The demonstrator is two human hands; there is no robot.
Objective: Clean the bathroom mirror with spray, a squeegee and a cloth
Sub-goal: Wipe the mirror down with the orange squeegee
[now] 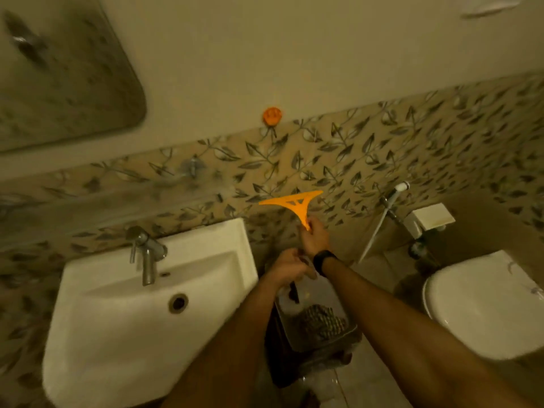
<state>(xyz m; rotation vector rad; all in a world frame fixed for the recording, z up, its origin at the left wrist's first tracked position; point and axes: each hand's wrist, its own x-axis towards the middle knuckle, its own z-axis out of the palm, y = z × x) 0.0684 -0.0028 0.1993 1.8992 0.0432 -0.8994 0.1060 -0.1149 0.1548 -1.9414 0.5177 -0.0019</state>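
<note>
My right hand point(314, 237), with a black watch on its wrist, is closed on the handle of an orange squeegee point(294, 201). It holds the squeegee blade-up in front of the leaf-patterned tiles. Just below it my left hand point(290, 265) is closed around the top of what looks like a clear spray bottle point(294, 293) with a dark trigger; blur hides the details. Under both hands a patterned cloth point(322, 320) lies in a clear container point(351, 334). The mirror point(67, 83) hangs on the wall at the upper left, blurred.
A white sink point(123, 319) with a metal tap point(147, 254) stands on the left. A toilet point(482, 304) is on the right, with a hand sprayer point(396, 194) and a white holder point(429, 217) on the wall. An orange hook point(272, 115) sticks to the wall above the tiles.
</note>
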